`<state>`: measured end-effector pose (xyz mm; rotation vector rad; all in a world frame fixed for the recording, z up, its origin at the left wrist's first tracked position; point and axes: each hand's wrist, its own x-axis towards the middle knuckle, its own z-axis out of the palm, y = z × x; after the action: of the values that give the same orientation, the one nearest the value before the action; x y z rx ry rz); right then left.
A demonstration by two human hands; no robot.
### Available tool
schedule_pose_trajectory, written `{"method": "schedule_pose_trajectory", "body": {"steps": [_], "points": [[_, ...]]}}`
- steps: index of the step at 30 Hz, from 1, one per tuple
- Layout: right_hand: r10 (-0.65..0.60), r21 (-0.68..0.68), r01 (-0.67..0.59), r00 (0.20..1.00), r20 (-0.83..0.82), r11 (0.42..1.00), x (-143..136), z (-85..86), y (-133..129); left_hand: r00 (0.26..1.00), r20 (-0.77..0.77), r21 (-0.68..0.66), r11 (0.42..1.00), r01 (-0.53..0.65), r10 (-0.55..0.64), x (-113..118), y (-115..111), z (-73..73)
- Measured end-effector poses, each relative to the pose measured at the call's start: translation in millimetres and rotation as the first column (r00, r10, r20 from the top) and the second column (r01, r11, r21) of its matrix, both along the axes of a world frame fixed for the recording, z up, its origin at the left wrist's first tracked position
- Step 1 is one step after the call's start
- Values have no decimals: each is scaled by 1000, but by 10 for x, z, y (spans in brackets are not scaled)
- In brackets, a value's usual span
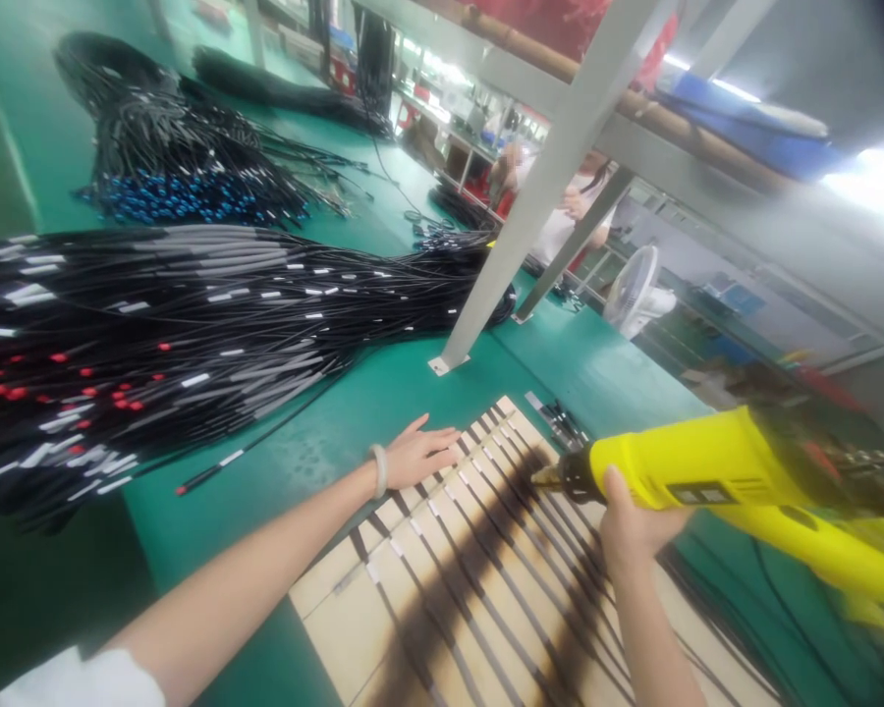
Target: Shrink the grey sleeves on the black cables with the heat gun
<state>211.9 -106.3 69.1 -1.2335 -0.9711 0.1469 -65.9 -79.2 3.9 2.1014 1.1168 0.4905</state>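
Observation:
My left hand [419,454] lies with its fingers spread at the upper left edge of a pale wooden board [324,628], over the ends of some black cables. A light band circles that wrist. Rows of black cables [478,579] with small white labels lie side by side across the board, which has dark scorched bands. My right hand [634,525] is wrapped round a yellow heat gun [678,457]. Its metal nozzle [546,478] points left, just above the cables at the board's upper right part.
A large bundle of black cables [265,295] with red tips covers the left of the green table [257,511]. Behind it lies a blue-tipped bundle [184,167]. A pale metal post [516,216] stands beyond the board. A white fan [634,290] and a person [579,201] are farther back.

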Motion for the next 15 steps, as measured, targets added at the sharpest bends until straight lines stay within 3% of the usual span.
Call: {"method": "schedule_pose_trajectory", "body": {"steps": [5,10,15], "points": [[82,-21,-85,991,-103,996,-90,19,-471,999,-32,4,1000,-2,2,8,17,-9],[19,-45,-27,985,-173,999,-142,13,-829,999,-45,41,999,3,-2,44,28,-21],[-22,-50,11,976,-215,999,-160,-29,-997,997,-55,33,998,-46,48,-13,-54,71]]}}
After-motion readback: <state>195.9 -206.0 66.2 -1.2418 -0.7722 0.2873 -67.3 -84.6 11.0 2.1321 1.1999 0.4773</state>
